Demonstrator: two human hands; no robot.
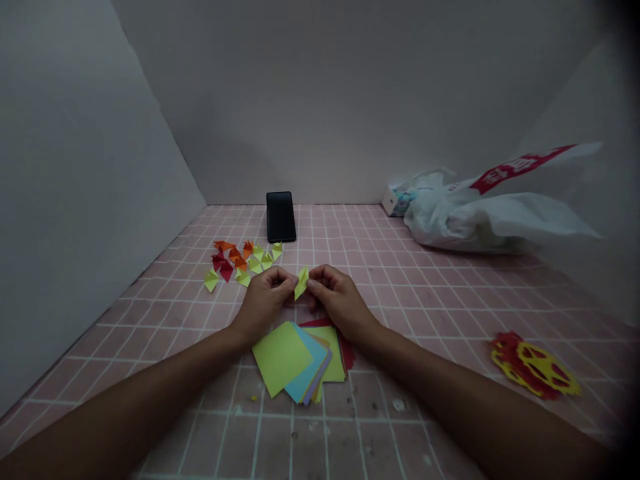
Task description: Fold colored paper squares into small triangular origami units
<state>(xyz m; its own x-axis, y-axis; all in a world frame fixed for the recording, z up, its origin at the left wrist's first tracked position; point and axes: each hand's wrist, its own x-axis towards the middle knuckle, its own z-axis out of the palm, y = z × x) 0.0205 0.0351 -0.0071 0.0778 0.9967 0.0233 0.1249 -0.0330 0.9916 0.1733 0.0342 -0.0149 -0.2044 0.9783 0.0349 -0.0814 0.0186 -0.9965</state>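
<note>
Okay, holding small folded yellow paper (301, 284) between left hand (267, 293) and right hand (343, 298), pinched at its edges by thumbs and fingers of both. Held just beyond fanned stack of colored sheets (283, 360), over pink table (417, 303). Also seeing folded orange, red and yellow pieces (241, 263) beyond left hand, near black phone (281, 217).

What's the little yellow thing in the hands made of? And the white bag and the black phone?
The yellow thing looks like matte paper, with sharp folds. The white bag seems thin, smooth plastic: it crumples and its ends flare out. The black phone has a flat, smooth face, probably glass.
</note>
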